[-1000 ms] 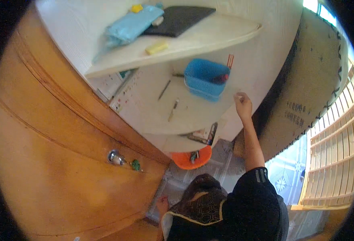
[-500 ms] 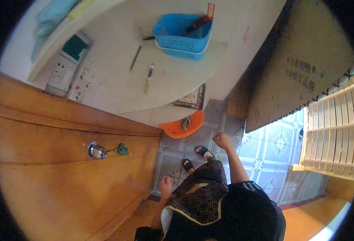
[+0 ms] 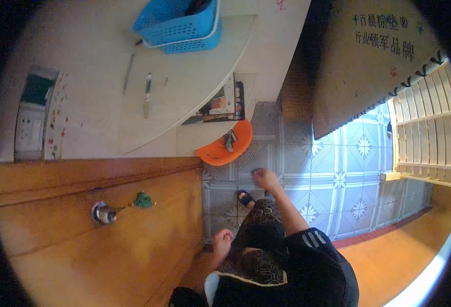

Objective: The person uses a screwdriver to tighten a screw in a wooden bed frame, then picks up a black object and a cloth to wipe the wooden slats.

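My left hand [image 3: 222,240] hangs low beside the patterned apron [image 3: 261,267], its fingers curled closed, with nothing visible in it. My right hand [image 3: 265,180] is held forward over the tiled floor, also curled into a loose fist, and no object shows in it. The nearest thing to it is an orange bin [image 3: 216,152] with some crumpled bits inside. To the left of my left hand is a wooden door [image 3: 149,245]. On its round metal knob [image 3: 104,213] hangs a green ornament [image 3: 143,199].
A corner shelf [image 3: 184,87] bears a blue basket [image 3: 192,43] and a thin brush-like tool [image 3: 148,94]. On a lower tier lie flat dark-framed items [image 3: 220,105]. At right, a large brown panel [image 3: 374,66] leans above patterned tiles [image 3: 338,179], beside a slatted wooden frame [image 3: 427,123].
The view has shifted as I step forward; shelf, basket and bin sit further left and higher. My right hand has come in closer to my body. Both hands remain closed.
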A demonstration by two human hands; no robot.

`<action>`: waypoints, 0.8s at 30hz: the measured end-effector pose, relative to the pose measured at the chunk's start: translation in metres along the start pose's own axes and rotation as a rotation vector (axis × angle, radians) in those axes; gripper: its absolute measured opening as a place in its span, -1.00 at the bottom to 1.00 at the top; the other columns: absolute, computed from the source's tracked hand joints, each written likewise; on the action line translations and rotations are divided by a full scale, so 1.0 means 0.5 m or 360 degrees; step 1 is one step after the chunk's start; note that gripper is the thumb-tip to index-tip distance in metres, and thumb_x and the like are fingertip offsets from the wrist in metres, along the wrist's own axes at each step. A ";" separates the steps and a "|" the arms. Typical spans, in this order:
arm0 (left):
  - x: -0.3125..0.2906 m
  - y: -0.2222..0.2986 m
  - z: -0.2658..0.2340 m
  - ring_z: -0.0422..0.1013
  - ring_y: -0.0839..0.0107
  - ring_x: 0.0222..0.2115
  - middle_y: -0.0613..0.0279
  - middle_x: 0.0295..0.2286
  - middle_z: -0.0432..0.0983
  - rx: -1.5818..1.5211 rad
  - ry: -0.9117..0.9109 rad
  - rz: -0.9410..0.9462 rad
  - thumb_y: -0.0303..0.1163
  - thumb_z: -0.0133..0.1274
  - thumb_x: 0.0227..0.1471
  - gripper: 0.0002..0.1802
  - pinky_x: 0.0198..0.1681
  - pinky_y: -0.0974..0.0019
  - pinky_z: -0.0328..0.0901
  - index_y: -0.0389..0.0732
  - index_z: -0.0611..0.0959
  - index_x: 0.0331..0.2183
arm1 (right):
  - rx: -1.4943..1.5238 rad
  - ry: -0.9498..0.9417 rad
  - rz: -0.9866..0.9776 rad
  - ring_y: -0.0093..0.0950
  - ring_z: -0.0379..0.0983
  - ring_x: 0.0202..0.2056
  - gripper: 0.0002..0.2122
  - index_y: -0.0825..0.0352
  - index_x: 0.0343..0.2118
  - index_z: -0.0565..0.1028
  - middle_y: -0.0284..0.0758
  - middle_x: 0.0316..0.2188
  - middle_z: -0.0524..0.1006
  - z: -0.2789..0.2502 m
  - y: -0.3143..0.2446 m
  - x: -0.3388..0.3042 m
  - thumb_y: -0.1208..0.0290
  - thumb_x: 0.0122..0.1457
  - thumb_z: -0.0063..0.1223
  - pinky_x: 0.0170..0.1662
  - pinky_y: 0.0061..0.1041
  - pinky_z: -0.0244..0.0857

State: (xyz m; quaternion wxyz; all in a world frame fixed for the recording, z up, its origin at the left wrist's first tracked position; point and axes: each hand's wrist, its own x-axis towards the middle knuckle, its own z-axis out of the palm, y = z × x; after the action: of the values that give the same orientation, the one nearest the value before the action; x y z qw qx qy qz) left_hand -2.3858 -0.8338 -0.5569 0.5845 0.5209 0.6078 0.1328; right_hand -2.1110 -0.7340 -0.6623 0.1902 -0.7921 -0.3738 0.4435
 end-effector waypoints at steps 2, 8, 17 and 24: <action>0.003 -0.027 0.011 0.28 0.53 -0.59 0.30 -0.59 0.38 0.0293 -0.0055 0.0194 -0.62 -0.23 -0.05 -0.81 -0.49 0.43 0.21 -0.26 0.51 -0.51 | -0.0027 -0.0016 0.0012 -0.14 0.46 -0.32 -0.75 0.26 -0.41 0.53 -0.13 -0.45 0.53 0.026 0.028 0.015 0.18 -0.03 -0.01 -0.23 -0.27 0.31; 0.026 -0.134 0.025 0.34 0.54 -0.52 0.29 -0.52 0.42 0.0283 -0.0370 -0.0338 -0.43 -0.11 0.04 -0.87 -0.49 0.40 0.29 -0.22 0.51 -0.35 | -0.0196 0.0263 -0.0618 -0.14 0.43 -0.30 -0.75 0.12 -0.21 0.47 -0.11 -0.23 0.43 0.071 -0.069 0.174 0.34 -0.01 -0.05 -0.26 -0.26 0.33; 0.077 0.116 0.142 0.31 0.52 -0.59 0.25 -0.56 0.41 0.0097 -0.0004 -0.0567 -0.43 -0.07 -0.02 -0.87 -0.54 0.39 0.24 -0.24 0.53 -0.40 | 0.0232 0.0217 -0.0700 0.03 0.15 0.04 -0.56 0.05 -0.04 0.40 0.01 0.17 -0.05 0.197 -0.363 0.477 0.29 -0.09 0.07 0.12 -0.29 0.08; 0.086 0.078 0.159 0.32 0.43 -0.51 0.21 -0.48 0.41 -0.0198 -0.0252 -0.0701 -0.42 -0.03 -0.04 -0.86 -0.45 0.31 0.26 -0.25 0.52 -0.38 | 0.0700 0.0295 -0.0554 -0.05 0.21 -0.05 -0.57 0.29 -0.08 0.38 -0.05 0.01 0.22 0.161 -0.336 0.592 0.41 -0.11 0.04 0.01 -0.21 0.14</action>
State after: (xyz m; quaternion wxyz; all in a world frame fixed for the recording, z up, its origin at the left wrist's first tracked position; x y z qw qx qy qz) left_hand -2.2900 -0.8190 -0.5736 0.6761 0.3477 0.6496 -0.0020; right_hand -2.1533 -0.4024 -0.7649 0.4638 -0.6930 -0.3800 0.4003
